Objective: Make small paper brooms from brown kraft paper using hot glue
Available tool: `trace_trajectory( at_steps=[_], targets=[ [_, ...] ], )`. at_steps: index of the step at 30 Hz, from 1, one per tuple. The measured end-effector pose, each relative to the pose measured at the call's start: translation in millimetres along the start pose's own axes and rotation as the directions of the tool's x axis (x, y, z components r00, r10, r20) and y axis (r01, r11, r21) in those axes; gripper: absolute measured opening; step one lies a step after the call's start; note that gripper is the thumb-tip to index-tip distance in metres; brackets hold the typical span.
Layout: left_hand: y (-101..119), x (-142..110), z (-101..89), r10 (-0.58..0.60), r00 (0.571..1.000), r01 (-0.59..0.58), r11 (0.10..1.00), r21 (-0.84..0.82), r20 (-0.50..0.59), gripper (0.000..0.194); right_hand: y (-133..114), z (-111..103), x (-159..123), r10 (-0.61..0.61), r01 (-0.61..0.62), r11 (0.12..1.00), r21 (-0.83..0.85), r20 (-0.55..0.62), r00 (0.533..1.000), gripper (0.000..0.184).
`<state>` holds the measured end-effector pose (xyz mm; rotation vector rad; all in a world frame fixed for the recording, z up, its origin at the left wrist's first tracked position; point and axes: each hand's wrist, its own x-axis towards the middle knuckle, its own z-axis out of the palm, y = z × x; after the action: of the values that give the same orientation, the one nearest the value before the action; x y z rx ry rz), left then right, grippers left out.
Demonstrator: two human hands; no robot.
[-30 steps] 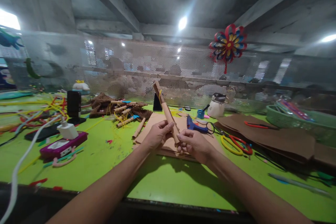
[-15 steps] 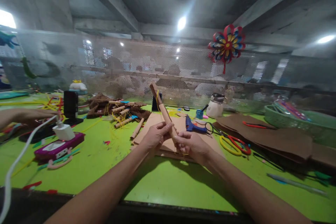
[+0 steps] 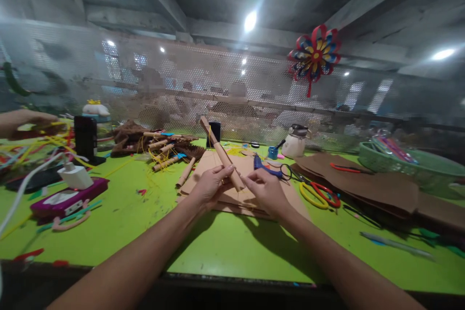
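My left hand (image 3: 209, 185) and my right hand (image 3: 266, 189) both grip the lower end of a rolled brown paper tube (image 3: 220, 151) that tilts up and to the left, with a yellow strand near its top. The hands are held over a stack of brown paper sheets (image 3: 240, 196) on the green table (image 3: 225, 247). Fingers of both hands are pinched around the tube.
A blue glue gun (image 3: 264, 166), yellow and red scissors (image 3: 319, 193), more brown sheets (image 3: 366, 186), a green basket (image 3: 414, 164) lie right. Rolled tubes (image 3: 167, 152), a purple device with white charger (image 3: 69, 193) lie left. Another person's hand (image 3: 22, 121) is at far left. Mesh screen behind.
The view has shifted, and the tube with both hands has dropped slightly lower. The other person's hand at the far left has risen.
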<state>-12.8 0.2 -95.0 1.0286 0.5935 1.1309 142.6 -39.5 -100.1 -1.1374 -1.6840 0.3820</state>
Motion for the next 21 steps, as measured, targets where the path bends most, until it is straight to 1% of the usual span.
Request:
trace_trajectory(
  at_steps=[1, 2, 3, 5, 7, 10, 13, 17, 19, 21],
  targets=[
    [0.3, -0.1, -0.3, -0.001, 1.000, 0.001, 1.000, -0.006, -0.009, 0.007, -0.8, -2.2, -0.5, -0.081, 0.076, 0.994, -0.080, -0.063, 0.995, 0.020],
    [0.6, -0.3, -0.6, -0.001, 1.000, 0.000, 1.000, -0.008, -0.019, 0.007, -1.5, -3.6, -1.4, -0.153, 0.138, 0.980, -0.141, -0.096, 0.984, 0.019],
    [0.9, -0.6, -0.7, 0.000, 1.000, 0.000, 1.000, -0.007, -0.026, 0.007, -2.0, -3.8, -2.7, -0.210, 0.190, 0.965, -0.181, -0.099, 0.973, 0.017],
    [1.0, -0.7, -0.7, 0.007, 0.999, -0.007, 1.000, -0.004, -0.035, 0.008, -1.8, -0.7, -6.1, -0.272, 0.255, 0.943, -0.211, -0.051, 0.961, 0.013],
    [0.4, -0.5, 0.0, 0.012, 0.999, -0.012, 1.000, -0.015, -0.037, 0.007, -0.1, 5.5, -9.4, -0.291, 0.280, 0.929, -0.241, -0.009, 0.957, 0.006],
    [-1.0, 0.2, 1.5, 0.014, 0.999, -0.016, 0.999, -0.046, -0.044, 0.006, 3.4, 13.4, -12.1, -0.284, 0.266, 0.911, -0.314, -0.013, 0.959, 0.003],
    [-1.7, 0.4, 2.4, 0.023, 0.998, -0.026, 0.997, -0.066, -0.053, 0.007, 5.5, 14.1, -11.3, -0.289, 0.267, 0.906, -0.330, -0.021, 0.957, 0.010],
    [-0.9, 0.6, 1.4, 0.032, 0.997, -0.037, 0.996, -0.081, -0.064, 0.010, 6.4, 9.8, -8.9, -0.341, 0.350, 0.897, -0.270, 0.081, 0.936, 0.021],
    [-0.5, 1.2, 0.6, 0.032, 0.997, -0.038, 0.995, -0.096, -0.064, 0.012, 6.8, 9.1, -8.6, -0.355, 0.369, 0.883, -0.290, 0.101, 0.929, 0.027],
    [-0.3, 2.0, 0.0, 0.029, 0.997, -0.036, 0.993, -0.115, -0.066, 0.013, 6.9, 9.9, -9.0, -0.372, 0.379, 0.862, -0.338, 0.086, 0.924, 0.027]
  ],
)
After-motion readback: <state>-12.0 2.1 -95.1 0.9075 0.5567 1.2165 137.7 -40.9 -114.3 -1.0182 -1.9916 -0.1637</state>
